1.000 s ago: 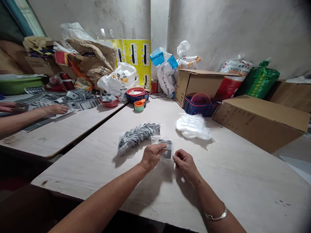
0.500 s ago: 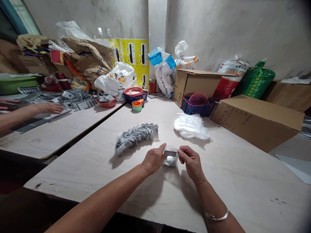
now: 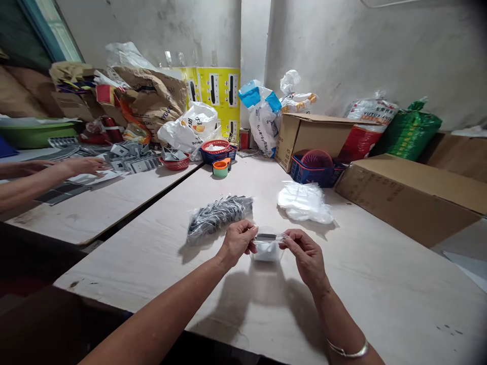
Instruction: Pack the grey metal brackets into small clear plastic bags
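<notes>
The left hand [image 3: 236,242], index finger raised a moment ago, now pinches the bag [image 3: 266,252]. The right hand [image 3: 307,254] grips its other side, steadying it between both.

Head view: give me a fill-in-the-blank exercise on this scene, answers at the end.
The clear bag is held between the left grip and the ____ grip.
The bagged gray parts lie to the ____ of the plastic bag stack.
The rightmost tied sack is mostly ____.
Missing words: right; left; green.
</notes>
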`<move>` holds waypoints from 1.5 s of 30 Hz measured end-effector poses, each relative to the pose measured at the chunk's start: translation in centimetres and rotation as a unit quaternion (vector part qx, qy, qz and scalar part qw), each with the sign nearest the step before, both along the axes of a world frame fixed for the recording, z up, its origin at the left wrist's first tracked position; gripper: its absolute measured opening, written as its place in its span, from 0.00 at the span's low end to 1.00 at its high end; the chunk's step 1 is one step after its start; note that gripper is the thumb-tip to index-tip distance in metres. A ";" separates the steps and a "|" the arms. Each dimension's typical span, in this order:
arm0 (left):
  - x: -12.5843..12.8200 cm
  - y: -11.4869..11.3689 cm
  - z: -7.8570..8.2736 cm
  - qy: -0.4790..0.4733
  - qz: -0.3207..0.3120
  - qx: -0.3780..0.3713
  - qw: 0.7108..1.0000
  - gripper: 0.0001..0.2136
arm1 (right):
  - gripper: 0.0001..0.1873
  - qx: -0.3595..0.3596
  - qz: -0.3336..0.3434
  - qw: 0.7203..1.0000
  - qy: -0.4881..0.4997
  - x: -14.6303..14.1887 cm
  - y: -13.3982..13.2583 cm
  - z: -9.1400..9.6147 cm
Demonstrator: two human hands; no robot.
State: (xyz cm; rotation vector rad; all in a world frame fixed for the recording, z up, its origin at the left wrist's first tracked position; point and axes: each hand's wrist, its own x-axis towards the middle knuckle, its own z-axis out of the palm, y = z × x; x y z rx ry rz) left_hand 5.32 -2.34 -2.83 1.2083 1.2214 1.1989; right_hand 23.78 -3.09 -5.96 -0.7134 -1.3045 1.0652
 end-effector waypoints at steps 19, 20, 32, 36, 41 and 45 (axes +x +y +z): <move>0.6 -2.2 -5.9 0.418 0.023 0.302 0.857 0.11 | 0.11 0.286 -0.131 0.815 -0.486 -1.7 0.1 -2.8; 0.7 -2.2 -5.8 0.424 0.029 0.308 0.851 0.12 | 0.12 0.300 -0.128 0.803 -0.499 -1.8 0.0 -2.6; 0.9 -2.1 -8.6 0.451 0.015 0.320 0.833 0.13 | 0.09 0.337 -0.127 0.769 -0.528 -3.1 -0.6 -2.9; 0.8 -1.9 -8.8 0.481 0.020 0.335 0.810 0.13 | 0.12 0.364 -0.132 0.774 -0.501 -3.0 -0.4 -3.3; 0.7 -2.2 -8.3 0.426 0.020 0.313 0.849 0.11 | 0.13 0.365 -0.156 0.743 -0.539 -3.0 -0.3 -3.6; 0.5 -2.2 -8.4 0.399 0.019 0.309 0.863 0.09 | 0.10 0.344 -0.188 0.731 -0.559 -3.4 -0.3 -3.5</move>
